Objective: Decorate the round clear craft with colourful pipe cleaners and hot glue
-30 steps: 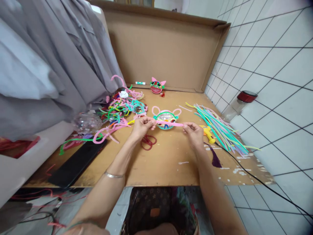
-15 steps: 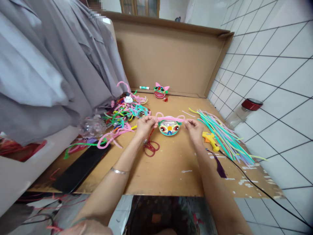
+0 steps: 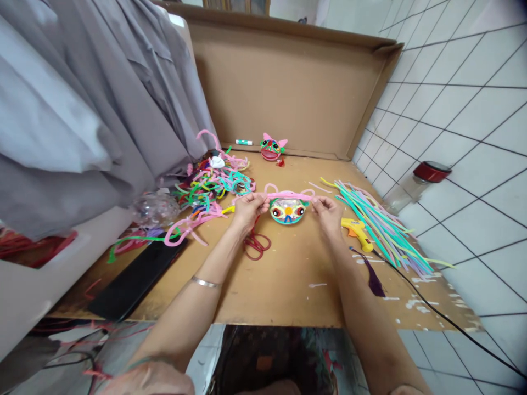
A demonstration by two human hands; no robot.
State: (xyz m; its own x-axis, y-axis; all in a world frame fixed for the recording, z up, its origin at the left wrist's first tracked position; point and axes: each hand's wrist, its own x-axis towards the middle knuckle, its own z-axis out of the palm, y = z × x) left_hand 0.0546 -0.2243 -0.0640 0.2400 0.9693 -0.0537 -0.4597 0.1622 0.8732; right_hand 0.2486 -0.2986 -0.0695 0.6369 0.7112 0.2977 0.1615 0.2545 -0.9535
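A pink pipe cleaner (image 3: 290, 196) stretches between my two hands, its ends curling into loops. My left hand (image 3: 252, 210) pinches it at the left, and my right hand (image 3: 327, 214) pinches it at the right. Just below and behind the strand is a round craft animal face (image 3: 288, 211) with red-and-white eyes, an orange nose and a green rim. Whether the strand touches the face I cannot tell. A red cord (image 3: 257, 247) lies looped on the table beside my left wrist.
Tangled pipe cleaners (image 3: 214, 186) heap at the left, near a black phone-like slab (image 3: 135, 280). At right lie straight pipe cleaners (image 3: 382, 230), a yellow glue gun (image 3: 358, 233) with its cable, a purple tassel (image 3: 374, 278) and a jar (image 3: 415, 186). A finished-looking face (image 3: 272, 148) stands at the back.
The view has shifted slightly. Both hands still pinch the pink pipe cleaner at the same places above the face, and its middle looks a little more bowed.
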